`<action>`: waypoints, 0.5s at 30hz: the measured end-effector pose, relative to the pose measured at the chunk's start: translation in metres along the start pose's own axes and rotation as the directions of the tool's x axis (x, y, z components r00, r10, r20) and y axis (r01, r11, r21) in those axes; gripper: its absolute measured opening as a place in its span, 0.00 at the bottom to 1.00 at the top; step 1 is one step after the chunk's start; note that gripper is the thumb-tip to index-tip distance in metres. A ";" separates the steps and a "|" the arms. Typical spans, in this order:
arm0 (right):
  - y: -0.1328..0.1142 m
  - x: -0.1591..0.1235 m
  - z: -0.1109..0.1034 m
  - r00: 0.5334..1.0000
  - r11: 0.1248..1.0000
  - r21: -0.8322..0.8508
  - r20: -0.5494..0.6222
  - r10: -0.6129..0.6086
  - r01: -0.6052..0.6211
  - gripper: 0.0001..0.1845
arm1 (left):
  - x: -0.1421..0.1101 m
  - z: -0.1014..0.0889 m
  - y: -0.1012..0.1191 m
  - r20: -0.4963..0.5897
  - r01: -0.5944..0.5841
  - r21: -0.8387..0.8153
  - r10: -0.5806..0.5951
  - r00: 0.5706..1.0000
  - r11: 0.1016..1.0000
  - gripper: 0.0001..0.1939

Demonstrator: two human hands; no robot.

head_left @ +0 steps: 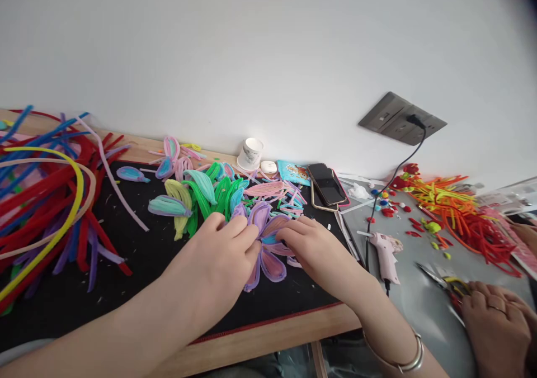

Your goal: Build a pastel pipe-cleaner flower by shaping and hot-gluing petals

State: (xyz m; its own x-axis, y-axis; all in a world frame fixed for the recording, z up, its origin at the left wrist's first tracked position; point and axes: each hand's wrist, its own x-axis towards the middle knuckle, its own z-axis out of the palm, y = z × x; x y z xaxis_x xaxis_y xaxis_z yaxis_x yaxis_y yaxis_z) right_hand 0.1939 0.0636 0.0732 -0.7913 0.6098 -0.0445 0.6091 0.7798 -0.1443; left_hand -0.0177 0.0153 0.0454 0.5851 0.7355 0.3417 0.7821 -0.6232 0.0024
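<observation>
A purple pipe-cleaner flower [272, 263] with pinkish-brown petal centres lies on the black mat [138, 277] in front of me. My left hand [229, 249] is closed on its left side, fingers curled over the petals. From the right, my right hand [312, 246] pinches the flower close to its blue middle. The fingertips of both hands partly cover it. Just behind my left hand are bent green pipe-cleaner leaves [204, 203], next to a mint-and-olive leaf piece [170, 206]. Cut pink pipe-cleaner pieces [266, 189] sit beyond the flower.
Loose pipe cleaners [79, 199] heap at the left. A paper cup [250, 154], a white case [268, 167] and a phone [327, 183] stand along the wall. On the grey table lie a pink glue gun [385, 258], its cord, and pliers [444, 282] beside another person's hands [497, 322].
</observation>
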 end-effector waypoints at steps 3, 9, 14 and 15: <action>-0.002 0.002 0.001 0.999 0.996 -0.092 0.045 0.025 -0.020 0.09 | 0.005 0.004 0.011 0.025 0.029 0.032 -0.030 0.999 0.999 0.10; -0.004 0.001 0.000 0.991 0.977 -0.186 0.064 0.114 -0.101 0.07 | 0.017 0.005 0.018 0.153 0.057 0.035 -0.062 0.986 0.998 0.08; -0.001 -0.001 0.004 0.990 0.970 -0.207 0.034 0.135 -0.125 0.12 | 0.017 0.009 0.020 0.142 0.067 0.047 -0.073 0.987 0.997 0.08; -0.001 -0.001 0.005 0.991 0.972 -0.201 0.027 0.132 -0.124 0.13 | 0.017 0.010 0.020 0.136 0.072 0.050 -0.078 0.988 0.996 0.08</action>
State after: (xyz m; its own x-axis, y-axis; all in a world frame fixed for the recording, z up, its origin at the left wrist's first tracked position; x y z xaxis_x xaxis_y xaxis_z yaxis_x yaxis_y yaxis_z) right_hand 0.1942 0.0616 0.0683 -0.7048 0.7037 -0.0894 0.7010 0.7103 0.0640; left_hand 0.0103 0.0182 0.0418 0.5456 0.8114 0.2097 0.8320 -0.5544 -0.0196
